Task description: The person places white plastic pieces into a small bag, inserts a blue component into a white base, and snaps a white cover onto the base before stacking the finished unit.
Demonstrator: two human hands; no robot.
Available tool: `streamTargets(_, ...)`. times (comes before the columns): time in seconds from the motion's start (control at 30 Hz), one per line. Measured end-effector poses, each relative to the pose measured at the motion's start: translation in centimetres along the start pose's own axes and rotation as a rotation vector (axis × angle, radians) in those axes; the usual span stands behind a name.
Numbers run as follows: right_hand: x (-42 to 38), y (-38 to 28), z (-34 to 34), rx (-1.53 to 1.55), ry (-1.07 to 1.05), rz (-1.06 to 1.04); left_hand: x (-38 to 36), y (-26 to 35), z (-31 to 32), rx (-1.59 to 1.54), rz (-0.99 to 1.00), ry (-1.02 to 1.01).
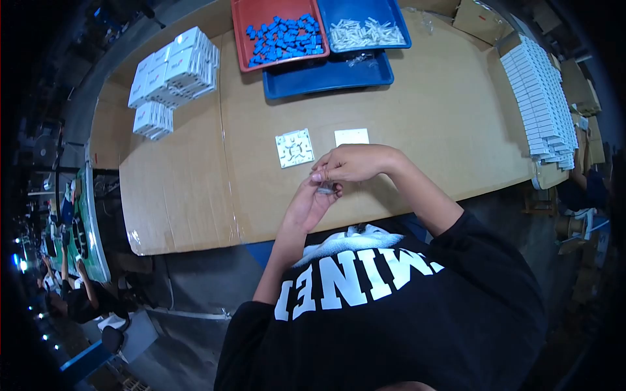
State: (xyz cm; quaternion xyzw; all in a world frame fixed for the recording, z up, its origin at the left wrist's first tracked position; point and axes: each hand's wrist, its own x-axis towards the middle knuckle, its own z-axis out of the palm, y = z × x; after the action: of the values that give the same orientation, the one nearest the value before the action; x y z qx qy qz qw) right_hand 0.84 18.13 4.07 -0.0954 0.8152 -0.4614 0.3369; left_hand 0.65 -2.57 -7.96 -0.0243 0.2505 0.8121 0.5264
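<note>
Close to the table's front edge, my two hands meet. My left hand (pixel 310 206) is palm up, its fingers curled round a small pale, shiny piece (pixel 325 188) whose kind I cannot make out. My right hand (pixel 358 163) arches over from above, its fingertips pressed together at the left hand's fingers; whatever they pinch is hidden. Just beyond, a white square plate with moulded clips and cut-outs (pixel 295 148) lies flat on the cardboard. To its right is a plain white square piece (pixel 351 136), partly covered by my right hand.
Cardboard covers the table (pixel 176 195). At the back stand a red tray (pixel 242 39) of blue parts, a blue tray (pixel 401 26) of white tubular pieces and a lower blue tray (pixel 326 83). White boxes (pixel 173 68) are stacked left, more white boxes (pixel 538 104) right. People sit farther off.
</note>
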Motion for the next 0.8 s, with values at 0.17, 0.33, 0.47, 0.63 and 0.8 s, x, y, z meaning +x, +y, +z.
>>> streamTargets(0.17, 0.7, 5.0, -5.2, 0.115, 0.276, -0.254, 0.8, 0.6, -0.2, -0.108, -0.108, -0.078)
streamTargets(0.33, 2.3, 10.9, -16.1, -0.097, 1.03, -0.163, 1.5, -0.8, -3.7, -0.283, -0.143, -0.208)
streamTargets(0.47, 1.8, 12.1, -21.6, -0.346, 1.338, 0.078, 1.5, -0.4, -3.3, -0.274, -0.163, -0.229)
streamTargets(0.63, 3.5, 14.0, -24.3, -0.57, 1.327, 0.139, 1.4, -0.3, -2.8, -0.25, -0.16, -0.197)
streamTargets(0.8, 5.2, 14.1, -25.1, -0.74, 1.255, 0.215, 1.5, -0.3, -3.0, -0.241, -0.175, -0.196)
